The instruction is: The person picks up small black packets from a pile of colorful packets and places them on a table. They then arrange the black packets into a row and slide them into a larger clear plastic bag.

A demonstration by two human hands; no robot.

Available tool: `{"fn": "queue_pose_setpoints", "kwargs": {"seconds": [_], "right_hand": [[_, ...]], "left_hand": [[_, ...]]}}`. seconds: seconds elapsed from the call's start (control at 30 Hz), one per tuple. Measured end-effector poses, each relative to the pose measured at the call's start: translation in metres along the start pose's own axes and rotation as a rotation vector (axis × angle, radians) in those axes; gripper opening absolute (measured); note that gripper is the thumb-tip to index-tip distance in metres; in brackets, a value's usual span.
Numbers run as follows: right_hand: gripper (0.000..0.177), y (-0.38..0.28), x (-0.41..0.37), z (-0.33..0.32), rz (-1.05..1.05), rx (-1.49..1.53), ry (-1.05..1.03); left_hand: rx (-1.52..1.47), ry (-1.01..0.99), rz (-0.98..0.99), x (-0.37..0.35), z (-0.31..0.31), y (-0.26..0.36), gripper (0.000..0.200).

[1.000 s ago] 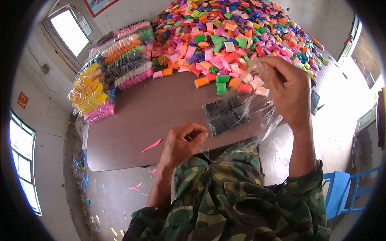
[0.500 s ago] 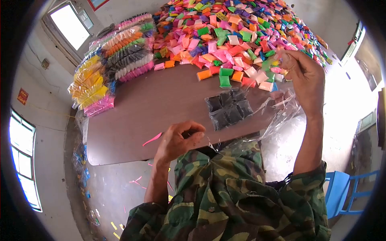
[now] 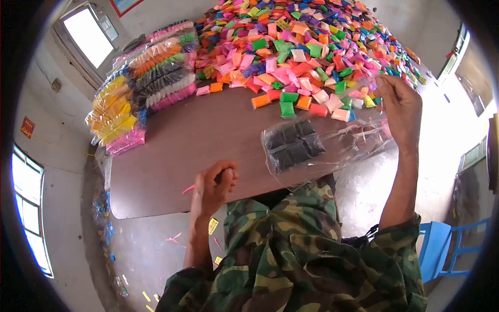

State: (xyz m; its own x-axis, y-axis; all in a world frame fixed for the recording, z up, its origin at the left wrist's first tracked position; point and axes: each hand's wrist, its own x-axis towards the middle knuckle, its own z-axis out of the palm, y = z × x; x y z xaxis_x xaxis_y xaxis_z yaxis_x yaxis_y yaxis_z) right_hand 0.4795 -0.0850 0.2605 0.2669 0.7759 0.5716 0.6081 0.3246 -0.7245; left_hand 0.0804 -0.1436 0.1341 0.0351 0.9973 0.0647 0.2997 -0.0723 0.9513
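My right hand (image 3: 400, 106) is raised at the right, fingers pinched on the edge of a clear plastic bag (image 3: 358, 141). The bag runs down and left across the table's near edge to a flat block of black packets (image 3: 292, 145), laid in rows and seemingly inside it. My left hand (image 3: 214, 184) is over the front of the table, apart from the bag. Its fingers are curled in toward the thumb; whether anything is inside them is hidden. Partly covered by that hand, a thin pink strip (image 3: 188, 189) lies on the tabletop.
A large heap of small colourful packets (image 3: 306, 47) covers the far side of the brown table (image 3: 166, 140). Bagged packets in colour rows (image 3: 161, 67) are stacked at the back left. A blue chair (image 3: 435, 249) stands at right; scraps (image 3: 213, 225) litter the floor.
My left hand has moved left, away from the bag and over the pink strip. My right hand has lowered slightly, still holding the bag. The plastic now lies more spread around the black packets.
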Motion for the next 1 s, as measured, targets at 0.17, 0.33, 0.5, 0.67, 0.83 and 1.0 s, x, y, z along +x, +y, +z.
{"fn": "queue_pose_setpoints", "kwargs": {"seconds": [0.17,0.33,0.5,0.67,0.83,1.0], "right_hand": [[0.023,0.000,-0.001,0.001,-0.025,0.004,-0.014],[0.022,-0.033,-0.010,0.022,0.005,0.011,-0.014],[0.021,-0.052,-0.025,0.050,-0.156,0.090,-0.063],[0.023,-0.043,-0.016,0.034,-0.100,0.149,0.019],[0.027,-0.014,-0.007,0.033,0.020,0.148,-0.066],[0.032,0.000,-0.006,0.044,0.081,0.163,-0.109]], "left_hand": [[0.271,0.245,0.200,0.001,-0.025,-0.012,0.030],[-0.109,0.216,0.139,0.002,-0.026,0.016,0.059],[0.349,0.234,0.332,0.025,0.022,0.039,0.072],[-0.016,0.124,0.098,0.022,0.013,0.019,0.026],[-0.277,0.089,0.128,0.018,0.002,0.008,0.014],[-0.181,0.165,0.161,0.021,-0.005,0.014,0.022]]}}
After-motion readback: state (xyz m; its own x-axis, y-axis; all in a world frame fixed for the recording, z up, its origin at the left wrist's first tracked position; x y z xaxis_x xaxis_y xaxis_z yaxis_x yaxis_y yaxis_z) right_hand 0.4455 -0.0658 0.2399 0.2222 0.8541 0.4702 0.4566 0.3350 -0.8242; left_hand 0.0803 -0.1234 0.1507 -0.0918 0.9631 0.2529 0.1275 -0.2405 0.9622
